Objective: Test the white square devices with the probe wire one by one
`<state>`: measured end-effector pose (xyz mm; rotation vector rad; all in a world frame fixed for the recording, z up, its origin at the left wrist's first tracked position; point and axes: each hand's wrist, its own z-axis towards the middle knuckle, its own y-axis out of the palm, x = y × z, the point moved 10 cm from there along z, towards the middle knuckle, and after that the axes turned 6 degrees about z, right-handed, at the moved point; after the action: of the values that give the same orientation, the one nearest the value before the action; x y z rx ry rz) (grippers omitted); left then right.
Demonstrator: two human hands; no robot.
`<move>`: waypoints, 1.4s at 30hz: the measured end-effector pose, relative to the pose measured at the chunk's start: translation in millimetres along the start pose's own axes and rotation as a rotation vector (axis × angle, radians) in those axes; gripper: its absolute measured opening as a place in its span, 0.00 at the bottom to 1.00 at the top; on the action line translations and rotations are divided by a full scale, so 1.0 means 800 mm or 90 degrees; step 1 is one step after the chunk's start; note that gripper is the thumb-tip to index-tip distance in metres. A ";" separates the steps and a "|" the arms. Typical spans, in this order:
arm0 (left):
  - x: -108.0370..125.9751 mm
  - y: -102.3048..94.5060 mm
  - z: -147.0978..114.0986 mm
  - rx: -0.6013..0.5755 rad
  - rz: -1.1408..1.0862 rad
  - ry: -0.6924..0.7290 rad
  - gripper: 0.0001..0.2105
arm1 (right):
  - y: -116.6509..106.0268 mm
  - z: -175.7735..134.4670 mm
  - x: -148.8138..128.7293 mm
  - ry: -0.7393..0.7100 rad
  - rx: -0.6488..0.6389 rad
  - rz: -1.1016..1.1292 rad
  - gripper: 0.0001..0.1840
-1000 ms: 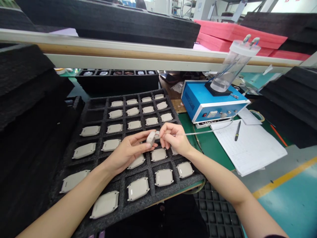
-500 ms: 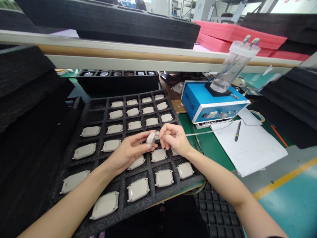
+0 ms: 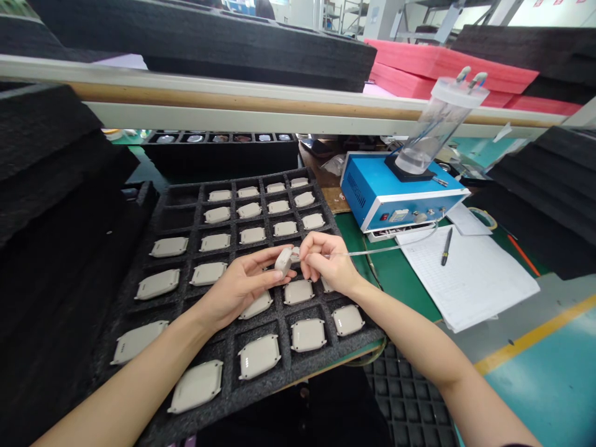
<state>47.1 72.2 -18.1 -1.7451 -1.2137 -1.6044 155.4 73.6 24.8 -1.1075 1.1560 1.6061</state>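
Note:
My left hand (image 3: 235, 287) is closed on a beige watch case (image 3: 283, 262), gripping it on edge between thumb and fingers above the foam tray. My right hand (image 3: 331, 266) pinches the end of a thin clear tube (image 3: 384, 250) right beside the case; its tip is hidden by the fingers. The tube runs to the front of a blue dispenser box (image 3: 395, 192). Beneath both hands, the black foam tray (image 3: 285, 351) holds several more beige watch cases (image 3: 259, 357) lying flat in its compartments.
A clear cylinder (image 3: 431, 130) stands on the blue box. Right of it lie paper sheets (image 3: 479, 279) with a black pen (image 3: 447, 247). Stacked black foam (image 3: 51, 261) rises at the left. A shelf edge (image 3: 242, 107) crosses above the bench, with pink foam (image 3: 447, 65) on it.

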 end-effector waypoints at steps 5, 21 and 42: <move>0.001 0.000 0.000 0.000 -0.004 0.004 0.19 | 0.001 0.000 0.000 -0.001 -0.003 -0.001 0.03; 0.000 0.000 0.000 -0.002 0.007 0.001 0.19 | 0.000 0.000 0.001 0.001 -0.001 0.005 0.03; -0.001 0.001 0.000 -0.010 0.000 -0.002 0.19 | 0.001 0.000 0.003 0.003 -0.007 0.023 0.04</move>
<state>47.5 71.6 -18.8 -1.7570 -1.2064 -1.6161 154.3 73.7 22.9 -1.1050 1.1773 1.6396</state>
